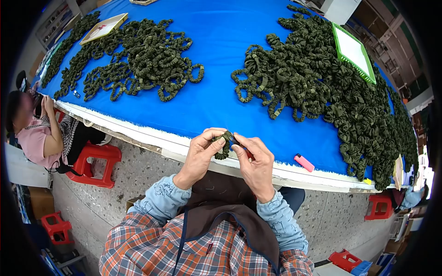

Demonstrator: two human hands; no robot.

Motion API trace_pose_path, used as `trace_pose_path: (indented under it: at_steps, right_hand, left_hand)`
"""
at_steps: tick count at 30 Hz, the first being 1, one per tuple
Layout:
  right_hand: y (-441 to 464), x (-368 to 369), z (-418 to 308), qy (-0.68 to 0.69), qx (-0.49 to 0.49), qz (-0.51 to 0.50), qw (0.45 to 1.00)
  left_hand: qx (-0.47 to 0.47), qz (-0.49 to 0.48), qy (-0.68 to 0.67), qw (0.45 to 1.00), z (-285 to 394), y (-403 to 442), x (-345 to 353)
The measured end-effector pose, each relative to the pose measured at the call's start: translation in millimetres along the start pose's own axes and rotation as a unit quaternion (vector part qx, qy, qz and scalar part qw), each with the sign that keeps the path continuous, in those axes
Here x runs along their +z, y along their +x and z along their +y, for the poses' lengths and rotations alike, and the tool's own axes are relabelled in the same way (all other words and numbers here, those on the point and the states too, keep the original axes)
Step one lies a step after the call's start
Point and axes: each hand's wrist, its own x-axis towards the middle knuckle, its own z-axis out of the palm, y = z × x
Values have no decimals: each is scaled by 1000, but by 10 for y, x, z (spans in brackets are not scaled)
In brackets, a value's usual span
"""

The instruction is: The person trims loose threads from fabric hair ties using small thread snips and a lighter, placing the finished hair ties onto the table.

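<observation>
One green band (222,152) over the tabletop's (214,60) near edge. Left hand's (199,154) grip pinched shut on it; right hand's (254,163) curled at its side, hold unclear. Heap (299,69) toward right edge.

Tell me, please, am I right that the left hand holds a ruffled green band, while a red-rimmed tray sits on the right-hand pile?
Not quite: the tray on the right-hand pile is rimmed in green, not red, as the head view shows; the left hand holds the ruffled band.
</observation>
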Motion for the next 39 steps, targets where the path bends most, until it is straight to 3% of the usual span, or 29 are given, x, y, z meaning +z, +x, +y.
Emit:
trace_pose_path:
  at_steps: [13,23,27,39]
  right_hand:
    - [30,-30,30,28,0,23,999]
    - [56,-27,12,8,16,-17,1000]
    - [62,-72,26,19,33,5,999]
    - [11,10,62,52,53,-6,997]
  left_hand:
    - [-21,-1,-12,1000,1,-16,12]
    - [61,-15,156,986,11,-22,-17]
    - [-4,-3,55,998,7,-27,-39]
    - [-22,-8,-30,999,12,6,-25]
